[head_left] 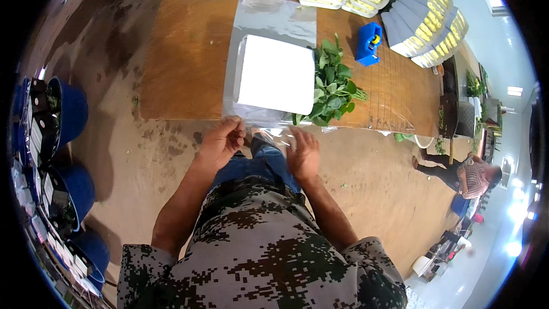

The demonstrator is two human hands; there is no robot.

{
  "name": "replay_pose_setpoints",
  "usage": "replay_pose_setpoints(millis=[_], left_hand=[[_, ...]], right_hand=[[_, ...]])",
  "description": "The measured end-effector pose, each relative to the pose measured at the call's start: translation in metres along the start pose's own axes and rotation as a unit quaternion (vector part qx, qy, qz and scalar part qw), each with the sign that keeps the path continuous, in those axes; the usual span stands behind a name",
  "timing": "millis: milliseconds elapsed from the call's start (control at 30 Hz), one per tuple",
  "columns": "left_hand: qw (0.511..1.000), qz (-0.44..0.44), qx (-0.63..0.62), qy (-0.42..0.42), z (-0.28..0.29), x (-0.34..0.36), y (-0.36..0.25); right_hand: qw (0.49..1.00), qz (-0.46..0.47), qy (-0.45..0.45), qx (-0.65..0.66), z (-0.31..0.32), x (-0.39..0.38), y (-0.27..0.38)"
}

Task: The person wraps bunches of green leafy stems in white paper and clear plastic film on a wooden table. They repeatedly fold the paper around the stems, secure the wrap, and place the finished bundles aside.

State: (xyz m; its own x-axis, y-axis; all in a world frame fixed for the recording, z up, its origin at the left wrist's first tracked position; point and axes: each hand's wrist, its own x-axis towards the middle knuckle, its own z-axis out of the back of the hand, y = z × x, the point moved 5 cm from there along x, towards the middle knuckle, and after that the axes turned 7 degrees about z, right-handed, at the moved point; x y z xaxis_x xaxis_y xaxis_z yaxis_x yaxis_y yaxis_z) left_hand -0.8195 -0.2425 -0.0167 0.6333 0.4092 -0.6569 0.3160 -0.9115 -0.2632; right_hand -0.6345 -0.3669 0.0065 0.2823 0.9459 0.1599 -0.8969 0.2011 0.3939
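A white-wrapped bundle (274, 74) lies on a clear plastic sheet (274, 11) at the front edge of the table. Green leafy stems (331, 88) stick out of its right end; whatever is inside the wrap is hidden. At the sheet's near left corner, my left hand (222, 142) pinches the film. My right hand (303, 153) is at the near edge of the same film, below the leaves, with its fingers curled onto the plastic. Between both hands the film hangs slightly past the table edge, shiny and creased.
A blue tape dispenser (369, 43) stands right of the leaves on the wooden table (183, 63). Bundles of yellow flowers in pale wraps (423, 23) line the far side. Blue buckets (71, 111) stand on the floor at left. Another person (472, 177) is at the far right.
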Motion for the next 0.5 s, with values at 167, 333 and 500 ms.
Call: replay_pose_setpoints(millis=[167,333,500], left_hand=[[0.999,-0.026,0.029,0.003,-0.009,0.02,-0.031],[0.998,-0.05,-0.013,-0.031,-0.02,0.048,-0.056],[0.881,-0.295,0.24,-0.281,-0.042,0.024,-0.099]], right_hand=[[0.992,-0.083,-0.096,0.018,0.065,0.022,-0.066],[0.967,-0.135,-0.029,0.213,0.056,0.09,-0.129],[0.93,-0.166,0.09,0.316,0.006,0.123,-0.165]])
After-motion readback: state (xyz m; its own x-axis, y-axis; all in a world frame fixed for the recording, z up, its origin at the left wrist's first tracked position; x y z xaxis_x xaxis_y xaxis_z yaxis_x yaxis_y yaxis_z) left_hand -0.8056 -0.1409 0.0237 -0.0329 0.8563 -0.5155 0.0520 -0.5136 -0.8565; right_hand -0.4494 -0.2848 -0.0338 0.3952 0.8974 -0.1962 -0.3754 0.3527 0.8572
